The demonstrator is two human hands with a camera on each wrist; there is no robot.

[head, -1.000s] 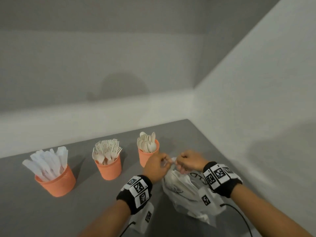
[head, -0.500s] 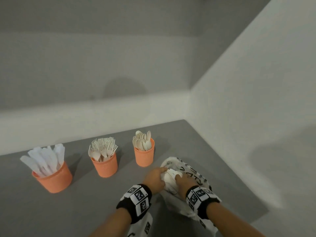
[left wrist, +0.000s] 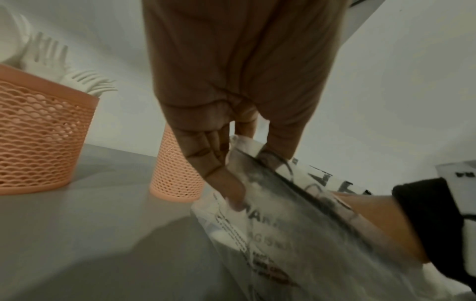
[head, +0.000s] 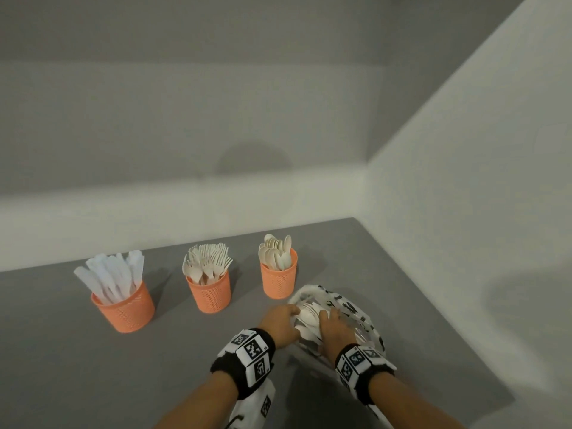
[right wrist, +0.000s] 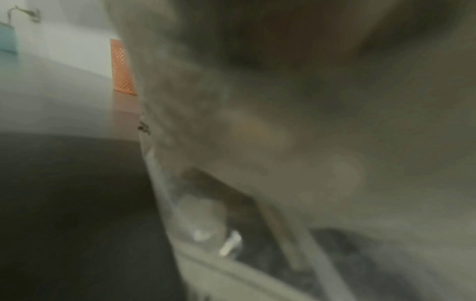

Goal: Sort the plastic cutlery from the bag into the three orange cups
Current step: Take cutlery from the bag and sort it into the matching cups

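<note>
Three orange mesh cups stand in a row: knives in the left cup (head: pixel 123 308), forks in the middle cup (head: pixel 210 292), spoons in the right cup (head: pixel 278 281). A clear printed plastic bag (head: pixel 349 308) lies on the grey table just right of the spoon cup, with white cutlery (head: pixel 308 320) showing at its mouth. My left hand (head: pixel 280 323) pinches the bag's rim (left wrist: pixel 247 163) between thumb and fingers. My right hand (head: pixel 332 329) reaches into the bag's mouth, its fingertips on the cutlery; its grip is hidden. The right wrist view is blurred by plastic.
The grey table (head: pixel 93 366) runs into a corner, with white walls behind and to the right (head: pixel 464 212). The spoon cup (left wrist: pixel 172 173) stands close to my left fingers. Bare tabletop lies in front of the cups.
Both hands have come down and nearer, from pulling at the lifted bag's top. The bag now lies low on the table and my right hand has gone into its mouth.
</note>
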